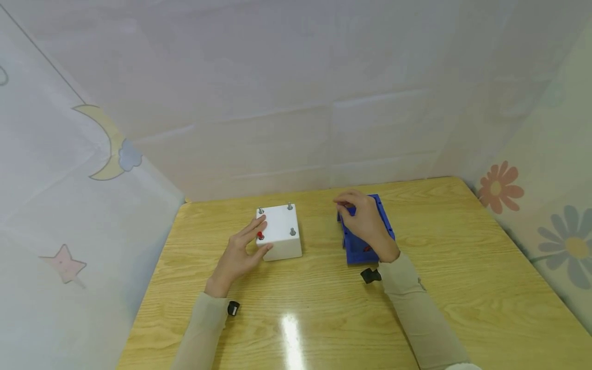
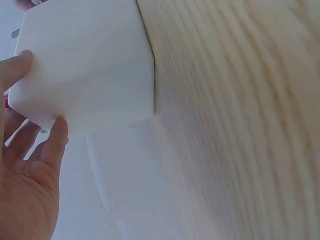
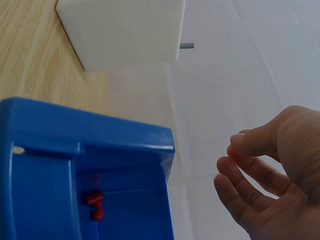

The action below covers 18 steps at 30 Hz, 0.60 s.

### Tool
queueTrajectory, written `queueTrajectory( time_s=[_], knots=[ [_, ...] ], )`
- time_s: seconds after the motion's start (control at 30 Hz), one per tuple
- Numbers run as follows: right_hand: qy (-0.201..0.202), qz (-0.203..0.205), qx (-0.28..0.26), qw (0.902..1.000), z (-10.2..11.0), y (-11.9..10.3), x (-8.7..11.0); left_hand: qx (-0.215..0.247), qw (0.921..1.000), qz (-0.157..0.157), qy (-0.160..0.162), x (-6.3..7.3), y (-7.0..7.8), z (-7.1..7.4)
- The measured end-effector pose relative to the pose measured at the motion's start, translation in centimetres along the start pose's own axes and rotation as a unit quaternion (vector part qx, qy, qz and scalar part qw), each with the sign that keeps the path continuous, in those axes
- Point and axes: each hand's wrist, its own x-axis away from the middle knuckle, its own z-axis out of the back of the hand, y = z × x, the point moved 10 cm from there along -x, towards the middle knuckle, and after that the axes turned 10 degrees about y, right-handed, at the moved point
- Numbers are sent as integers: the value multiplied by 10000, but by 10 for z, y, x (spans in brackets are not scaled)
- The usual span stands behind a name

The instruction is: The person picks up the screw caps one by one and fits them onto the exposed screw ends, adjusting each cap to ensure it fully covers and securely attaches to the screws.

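A white block (image 1: 279, 223) stands on the table with metal bolts (image 1: 292, 232) rising from its top corners. A small red piece (image 1: 260, 235) sits at the near left bolt. My left hand (image 1: 240, 253) holds the block around its near left corner, thumb on the front face and fingers at the left side and top. Over the left part of a blue tray (image 1: 362, 257) hovers my right hand (image 1: 363, 216), its fingers bent and thumb tip near the index finger. Nothing shows between those fingertips. Inside the tray lies a red piece with a rounded end (image 3: 96, 206).
The wooden table (image 1: 296, 293) ends at a pale cloth backdrop (image 1: 277, 128) behind, with printed cloth at both sides. The tray stands right of the block, with bare wood between them. Dark wrist devices (image 1: 371, 276) sit at both cuffs.
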Motion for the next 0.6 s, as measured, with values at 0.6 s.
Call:
queueTrajectory(
  time_s=[0.6],
  knots=[
    [-34,-401,256,9989,6,25,1,15,10000,1,12,0,0,-1]
  ],
)
